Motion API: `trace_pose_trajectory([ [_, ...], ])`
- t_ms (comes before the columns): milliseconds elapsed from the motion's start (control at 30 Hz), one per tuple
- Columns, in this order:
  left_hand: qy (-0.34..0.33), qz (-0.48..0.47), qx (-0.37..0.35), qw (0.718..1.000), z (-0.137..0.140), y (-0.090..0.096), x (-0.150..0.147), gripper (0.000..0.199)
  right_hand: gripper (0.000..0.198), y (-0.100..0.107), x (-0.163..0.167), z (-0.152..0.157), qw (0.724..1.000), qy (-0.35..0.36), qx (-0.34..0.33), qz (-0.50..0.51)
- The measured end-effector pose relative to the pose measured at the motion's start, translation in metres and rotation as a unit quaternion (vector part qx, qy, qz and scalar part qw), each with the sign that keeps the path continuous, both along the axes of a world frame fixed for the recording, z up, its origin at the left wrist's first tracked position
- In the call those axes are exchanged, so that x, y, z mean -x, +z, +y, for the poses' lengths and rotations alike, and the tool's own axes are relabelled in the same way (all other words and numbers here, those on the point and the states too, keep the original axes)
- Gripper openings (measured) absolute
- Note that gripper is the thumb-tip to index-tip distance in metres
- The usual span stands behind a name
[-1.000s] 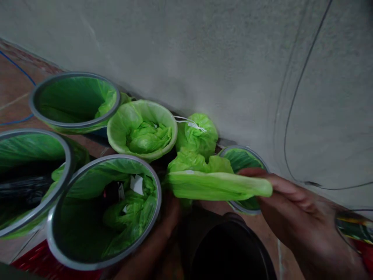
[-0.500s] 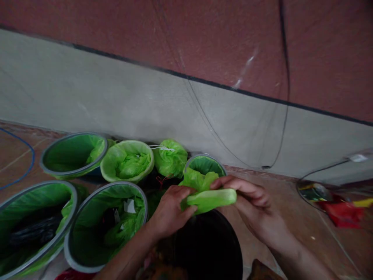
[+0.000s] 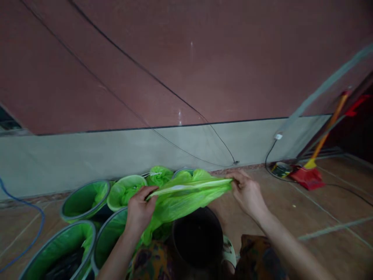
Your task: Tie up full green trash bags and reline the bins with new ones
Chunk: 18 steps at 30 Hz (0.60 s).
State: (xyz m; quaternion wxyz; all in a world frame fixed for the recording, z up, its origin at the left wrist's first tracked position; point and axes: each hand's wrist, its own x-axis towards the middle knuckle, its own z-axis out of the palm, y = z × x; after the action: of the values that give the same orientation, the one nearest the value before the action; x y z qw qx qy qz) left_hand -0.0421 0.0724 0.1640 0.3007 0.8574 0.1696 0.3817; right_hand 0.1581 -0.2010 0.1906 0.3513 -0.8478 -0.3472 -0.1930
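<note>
I hold a bright green plastic bag (image 3: 186, 196) stretched between both hands, above a dark unlined bin (image 3: 198, 237) close in front of me. My left hand (image 3: 140, 210) pinches the bag's left end. My right hand (image 3: 247, 190) grips its right end. The bag hangs slack in the middle and droops towards the bin's rim. Behind it a tied green bag (image 3: 159, 175) lies against the wall.
Several grey-rimmed bins with green liners (image 3: 84, 198) (image 3: 56, 252) stand at the left, and a pale green bin (image 3: 125, 190) behind them. A red dustpan with a broom (image 3: 309, 177) leans at the right wall. Cables run along the wall and a blue one (image 3: 35, 229) crosses the tiled floor.
The view has tilted up, showing more wall and floor. My hands have moved apart, and the folded green bag has been pulled open into a wide sheet.
</note>
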Motion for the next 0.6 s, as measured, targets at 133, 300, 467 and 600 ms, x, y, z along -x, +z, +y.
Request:
trace_pose_trajectory([
  [133, 0.014, 0.0, -0.017, 1.0, -0.026, 0.018, 0.013, 0.022, 0.05, 0.006, 0.034, -0.017, 0.992, -0.016, 0.083, 0.095],
  [300, -0.005, 0.037, -0.086, 0.996, -0.071, 0.049, 0.012, 0.027, 0.075, 0.038, 0.095, 0.004, 0.976, 0.18, 0.092, 0.077],
  [467, -0.001, 0.064, -0.156, 0.986, -0.099, 0.069, 0.013, 0.029, 0.033, 0.035, 0.104, 0.029, 0.956, 0.181, 0.208, 0.1],
  [600, 0.075, 0.141, -0.207, 0.965, -0.091, 0.068, 0.028, 0.032, 0.03, 0.03, 0.098, 0.016, 0.964, 0.109, 0.234, 0.07],
])
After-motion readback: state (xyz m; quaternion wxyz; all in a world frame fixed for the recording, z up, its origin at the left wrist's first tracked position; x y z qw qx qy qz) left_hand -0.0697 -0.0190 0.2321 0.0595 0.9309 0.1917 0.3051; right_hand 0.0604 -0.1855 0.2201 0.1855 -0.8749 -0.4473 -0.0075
